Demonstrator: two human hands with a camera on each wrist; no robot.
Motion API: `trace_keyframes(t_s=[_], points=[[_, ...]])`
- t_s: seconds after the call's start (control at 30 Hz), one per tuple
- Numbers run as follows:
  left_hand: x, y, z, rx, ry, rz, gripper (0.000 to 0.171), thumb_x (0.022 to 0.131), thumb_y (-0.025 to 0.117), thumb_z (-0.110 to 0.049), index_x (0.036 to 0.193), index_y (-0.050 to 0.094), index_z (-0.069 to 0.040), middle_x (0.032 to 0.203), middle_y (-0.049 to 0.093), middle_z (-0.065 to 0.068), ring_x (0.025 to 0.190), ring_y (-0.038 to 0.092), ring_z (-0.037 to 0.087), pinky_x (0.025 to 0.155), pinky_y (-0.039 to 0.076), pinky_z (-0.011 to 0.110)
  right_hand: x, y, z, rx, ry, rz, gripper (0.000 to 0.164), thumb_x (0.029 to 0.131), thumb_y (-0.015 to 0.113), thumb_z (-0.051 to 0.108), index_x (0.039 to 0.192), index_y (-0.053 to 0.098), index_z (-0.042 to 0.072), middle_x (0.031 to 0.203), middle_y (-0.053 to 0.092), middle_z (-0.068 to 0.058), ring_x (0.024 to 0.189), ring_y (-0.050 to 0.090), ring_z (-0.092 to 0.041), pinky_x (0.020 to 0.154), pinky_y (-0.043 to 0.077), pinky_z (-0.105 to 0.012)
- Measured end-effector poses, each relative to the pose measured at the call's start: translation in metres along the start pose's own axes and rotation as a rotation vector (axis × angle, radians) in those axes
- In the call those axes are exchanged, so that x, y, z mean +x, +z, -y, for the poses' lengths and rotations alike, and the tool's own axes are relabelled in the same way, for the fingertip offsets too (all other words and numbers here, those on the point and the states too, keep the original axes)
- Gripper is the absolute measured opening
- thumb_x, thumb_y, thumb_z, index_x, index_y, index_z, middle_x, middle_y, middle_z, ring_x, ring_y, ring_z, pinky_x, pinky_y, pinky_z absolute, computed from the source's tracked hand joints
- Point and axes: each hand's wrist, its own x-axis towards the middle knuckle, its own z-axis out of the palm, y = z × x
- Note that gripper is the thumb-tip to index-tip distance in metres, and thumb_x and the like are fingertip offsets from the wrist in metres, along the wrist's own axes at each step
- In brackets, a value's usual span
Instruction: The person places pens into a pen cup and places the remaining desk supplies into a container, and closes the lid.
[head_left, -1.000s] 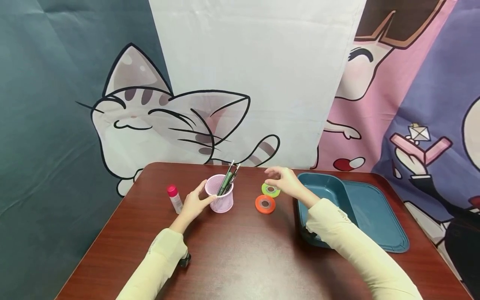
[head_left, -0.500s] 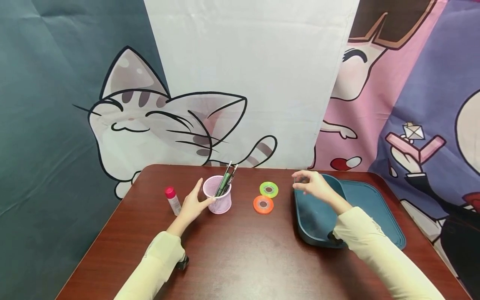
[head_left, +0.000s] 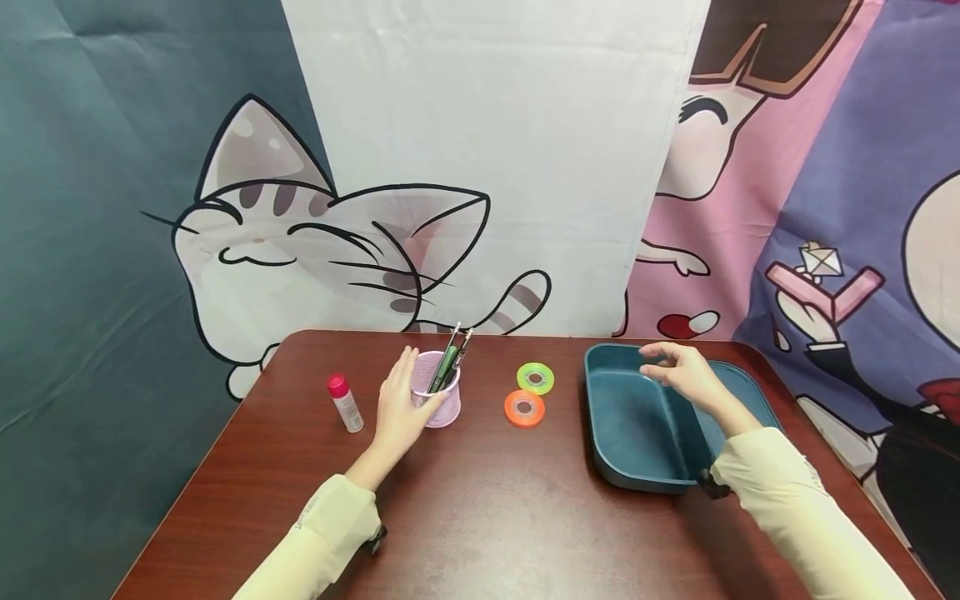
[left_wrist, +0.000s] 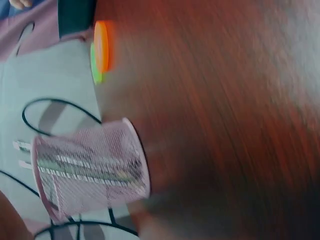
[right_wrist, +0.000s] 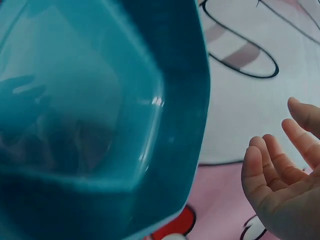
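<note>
My left hand (head_left: 401,408) is at the left side of a pink mesh pen cup (head_left: 444,410), its fingers fairly straight and its thumb overlapping the cup's near side. Green and dark pens (head_left: 444,368) stand tilted in the cup. In the left wrist view the mesh cup (left_wrist: 95,170) shows whole, with a bit of hand at the lower left corner. Over the blue-green box (head_left: 626,433), near its far right, hangs my right hand (head_left: 686,375) with loosely bent fingers and nothing in it. The right wrist view shows those spread fingers (right_wrist: 272,170) beside the box wall (right_wrist: 185,100).
An orange tape roll (head_left: 524,408) and a green tape roll (head_left: 536,378) lie between cup and box. A glue stick with a pink cap (head_left: 339,386) stands to the left. Right of the box lies its flat lid (head_left: 750,392). A cartoon cloth hangs behind the table.
My right hand has moved right, from over the tape rolls to over the box. My left hand has shifted slightly at the cup, its fingers now closer together; cup and tapes stay put.
</note>
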Motion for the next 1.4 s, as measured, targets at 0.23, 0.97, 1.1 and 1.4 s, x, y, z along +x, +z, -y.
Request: trace_keyframes(t_s=[0.23,0.97,1.1,1.4], points=[[-0.008,0.017,-0.014,-0.012,0.187,-0.084,0.065,0.067,0.074,-0.020,0.123,0.048,0.000,0.123,0.052,0.015,0.112,0.049,0.032,0.089,0.038,0.047,-0.012,-0.014,-0.022,-0.039,0.055,-0.021,0.040,0.084,0.059,0.018,0.116,0.050,-0.005,0.110,0.054,-0.027,0.063,0.056,-0.007,0.059,0.050,-0.029],[-0.031,0.072,-0.036,0.055,0.156,0.312,0.065,0.073,0.069,-0.033,0.129,0.044,-0.011,0.127,0.051,0.006,0.116,0.049,0.021,0.095,0.038,0.040,-0.033,-0.017,-0.067,-0.018,0.204,-0.046,0.047,0.086,0.055,0.011,0.125,0.041,-0.009,0.119,0.044,-0.033,0.066,0.055,-0.006,0.060,0.051,-0.027],[-0.028,0.082,-0.036,0.053,0.115,0.380,0.067,0.074,0.067,-0.035,0.131,0.042,-0.009,0.130,0.048,0.008,0.119,0.046,0.023,0.096,0.038,0.042,-0.036,-0.015,-0.071,-0.005,0.214,-0.043,0.045,0.085,0.054,0.008,0.124,0.041,-0.011,0.113,0.047,-0.032,0.064,0.054,-0.006,0.058,0.050,-0.027],[-0.018,0.100,-0.031,0.076,0.073,0.469,0.073,0.074,0.066,-0.039,0.133,0.038,-0.006,0.134,0.044,0.011,0.121,0.043,0.025,0.094,0.037,0.045,-0.039,-0.010,-0.073,0.037,0.233,-0.054,0.041,0.086,0.051,0.003,0.122,0.041,-0.014,0.092,0.054,-0.017,0.057,0.049,-0.004,0.054,0.048,-0.025]])
